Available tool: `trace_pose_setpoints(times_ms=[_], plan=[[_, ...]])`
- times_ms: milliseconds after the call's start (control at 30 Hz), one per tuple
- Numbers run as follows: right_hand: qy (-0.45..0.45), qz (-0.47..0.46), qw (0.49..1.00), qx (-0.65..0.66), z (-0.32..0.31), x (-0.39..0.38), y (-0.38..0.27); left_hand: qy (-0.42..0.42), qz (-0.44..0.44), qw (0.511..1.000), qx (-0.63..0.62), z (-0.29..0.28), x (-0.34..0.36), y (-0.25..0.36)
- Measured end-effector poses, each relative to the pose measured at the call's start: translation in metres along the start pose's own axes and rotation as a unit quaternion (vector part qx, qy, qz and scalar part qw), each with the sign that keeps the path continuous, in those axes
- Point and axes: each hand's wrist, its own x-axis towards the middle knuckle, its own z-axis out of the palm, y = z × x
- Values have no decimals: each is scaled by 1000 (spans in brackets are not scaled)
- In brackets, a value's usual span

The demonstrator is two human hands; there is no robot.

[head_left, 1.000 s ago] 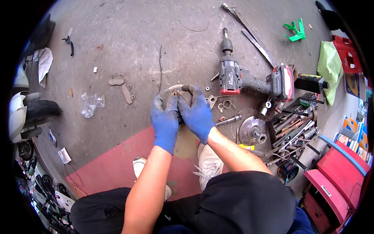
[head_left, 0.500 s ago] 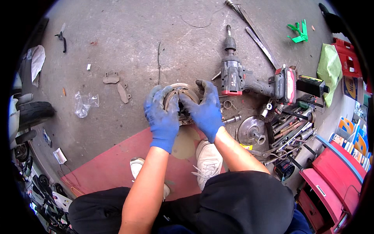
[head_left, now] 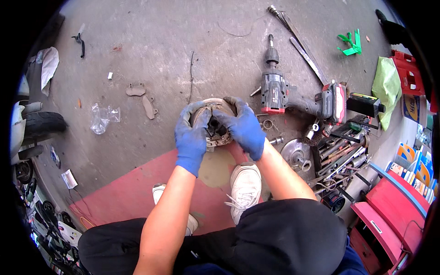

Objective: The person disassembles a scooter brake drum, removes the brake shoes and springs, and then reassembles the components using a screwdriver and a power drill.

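My left hand [head_left: 190, 135], in a blue work glove with darkened fingers, grips the left side of a round, dirty metal brake assembly [head_left: 215, 133] on the floor. My right hand [head_left: 245, 128], gloved the same way, holds its right side, with the thumb reaching across its top toward the middle. Curved shoes and a dark central opening show between the hands. Just beyond my right hand lies a cordless power tool [head_left: 275, 87], battery to the right. Small rings [head_left: 268, 124] and a metal socket piece [head_left: 276, 140] lie beside that hand. Two brake pads [head_left: 149, 107] lie off to the left.
An open tool box [head_left: 339, 153] and a metal disc [head_left: 297, 153] are at the right, near a red cabinet [head_left: 395, 206]. Long levers [head_left: 307, 59] lie farther back. A scooter wheel [head_left: 43, 124] and plastic bag [head_left: 104, 120] are left. Someone's dark leg [head_left: 392, 30] is at upper right.
My hands have spread apart and shifted around the assembly's sides, uncovering more of its middle. The right hand has moved rightward.
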Motion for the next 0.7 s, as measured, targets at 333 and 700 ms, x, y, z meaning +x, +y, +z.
trace_pose_setpoints(times_ms=[333, 700], plan=[[35, -23, 999, -32, 6, -2, -6, 60, 42, 992, 105, 9, -8, -3], [-40, 14, 992, 119, -4, 14, 4, -1, -27, 999, -45, 5, 3, -7]])
